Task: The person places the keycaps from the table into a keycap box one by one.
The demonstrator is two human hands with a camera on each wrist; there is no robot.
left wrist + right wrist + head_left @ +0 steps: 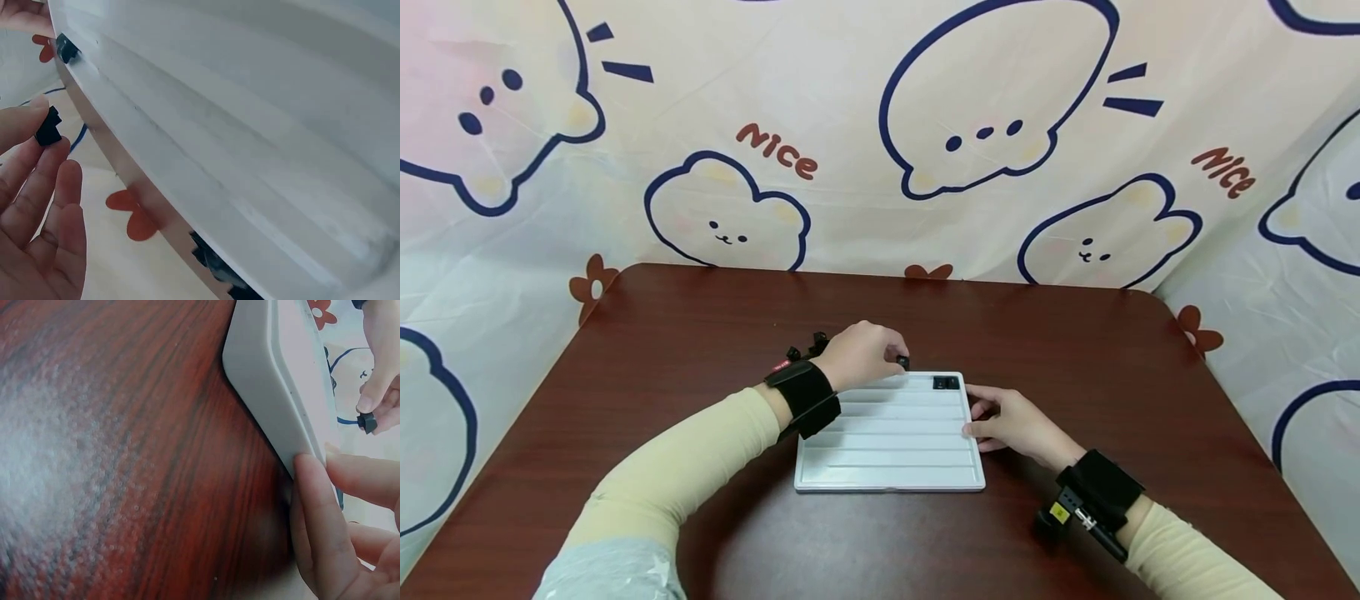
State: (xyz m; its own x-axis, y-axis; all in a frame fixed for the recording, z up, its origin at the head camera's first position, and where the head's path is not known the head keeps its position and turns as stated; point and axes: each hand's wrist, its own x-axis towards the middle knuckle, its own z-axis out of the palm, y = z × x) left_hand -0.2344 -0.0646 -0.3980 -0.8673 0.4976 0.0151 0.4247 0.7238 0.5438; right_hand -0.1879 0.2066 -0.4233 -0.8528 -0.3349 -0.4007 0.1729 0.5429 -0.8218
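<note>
A white ridged tray [895, 437] lies on the brown table in the head view. My left hand [863, 357] is over its far edge, pinching a small notched black block [48, 129] between thumb and fingertips; the other fingers are loosely bent in the left wrist view. My right hand [1011, 423] grips the tray's right edge, thumb on the top side and fingers against the side wall. Two black blocks [946, 382] sit side by side in the tray's far right corner, in the topmost row.
More black pieces [215, 269] are just beyond the tray's far edge, partly hidden by it in the left wrist view. The brown table [880, 550] extends around the tray. Behind it hangs a pale cloth [850, 100] with cartoon outlines. Black straps [805, 397] circle both wrists.
</note>
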